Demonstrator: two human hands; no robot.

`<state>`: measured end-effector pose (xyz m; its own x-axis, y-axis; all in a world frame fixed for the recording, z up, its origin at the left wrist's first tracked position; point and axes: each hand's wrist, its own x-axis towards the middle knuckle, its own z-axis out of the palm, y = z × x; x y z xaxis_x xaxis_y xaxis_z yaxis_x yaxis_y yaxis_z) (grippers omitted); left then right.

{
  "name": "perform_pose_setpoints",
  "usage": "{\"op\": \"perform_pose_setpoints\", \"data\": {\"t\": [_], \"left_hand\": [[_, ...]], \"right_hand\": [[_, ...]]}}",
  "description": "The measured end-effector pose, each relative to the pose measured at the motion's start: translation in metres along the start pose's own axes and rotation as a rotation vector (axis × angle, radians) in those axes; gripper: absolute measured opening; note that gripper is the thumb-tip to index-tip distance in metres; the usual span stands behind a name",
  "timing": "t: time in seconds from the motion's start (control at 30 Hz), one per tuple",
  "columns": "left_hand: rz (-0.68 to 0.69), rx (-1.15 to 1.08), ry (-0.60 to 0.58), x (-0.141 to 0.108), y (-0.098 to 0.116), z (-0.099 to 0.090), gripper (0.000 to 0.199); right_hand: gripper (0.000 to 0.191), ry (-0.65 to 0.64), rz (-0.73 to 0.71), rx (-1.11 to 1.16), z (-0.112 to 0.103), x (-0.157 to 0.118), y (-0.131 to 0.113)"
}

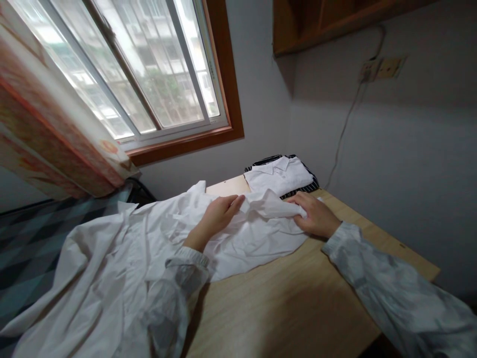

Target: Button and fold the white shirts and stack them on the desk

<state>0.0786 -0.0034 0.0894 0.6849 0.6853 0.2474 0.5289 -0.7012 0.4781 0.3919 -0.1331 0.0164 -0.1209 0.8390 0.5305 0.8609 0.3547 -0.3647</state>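
A white shirt point(257, 238) lies loosely spread over the wooden table and hangs off its left side, its creased cloth running toward the lower left corner. My right hand point(315, 214) is closed on the shirt's far right part, pinching a fold of cloth between thumb and fingers. Farther left, my left hand point(219, 214) also grips the shirt, thumb pointing right, with a raised fold stretched between the two hands. Some of the left fingers are hidden beneath the cloth. Both of my sleeves are grey and patterned.
Behind the hands, a folded white shirt point(281, 175) with a collar rests on dark striped cloth point(311, 185). The wooden table point(286, 303) meets the wall at the right. A checked bedspread point(26, 253) and a curtain point(63, 124) are at left. A cord point(345, 129) hangs from a socket.
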Motion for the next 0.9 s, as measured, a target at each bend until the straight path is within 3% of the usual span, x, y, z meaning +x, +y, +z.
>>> {"op": "perform_pose_setpoints", "data": {"t": [0.17, 0.27, 0.37, 0.47, 0.57, 0.67, 0.77, 0.9], "left_hand": [[-0.142, -0.107, 0.136, 0.002, -0.006, -0.004, 0.063], [-0.203, -0.125, 0.247, 0.003, -0.009, -0.009, 0.064], [-0.218, -0.149, 0.276, 0.002, -0.006, -0.011, 0.062], [-0.168, -0.202, 0.171, -0.001, 0.003, -0.011, 0.059], [-0.010, -0.207, -0.074, -0.010, 0.015, -0.018, 0.050], [0.067, -0.189, -0.260, -0.024, 0.021, -0.037, 0.037], [0.028, -0.162, -0.271, -0.044, 0.008, -0.064, 0.039], [-0.177, 0.025, -0.169, -0.083, -0.043, -0.102, 0.055]], "right_hand": [[0.016, 0.113, 0.026, -0.002, -0.023, -0.007, 0.008], [0.023, 0.246, 0.060, 0.024, -0.037, -0.015, 0.013], [0.033, 0.334, 0.104, -0.040, -0.043, -0.026, 0.021], [0.039, 0.237, 0.051, -0.138, -0.046, -0.040, 0.034], [0.040, 0.060, -0.036, -0.207, -0.053, -0.058, 0.051], [0.043, 0.025, -0.016, -0.252, -0.065, -0.077, 0.069], [0.043, 0.058, 0.056, -0.272, -0.080, -0.092, 0.084], [0.036, 0.182, 0.101, -0.303, -0.099, -0.089, 0.090]]}}
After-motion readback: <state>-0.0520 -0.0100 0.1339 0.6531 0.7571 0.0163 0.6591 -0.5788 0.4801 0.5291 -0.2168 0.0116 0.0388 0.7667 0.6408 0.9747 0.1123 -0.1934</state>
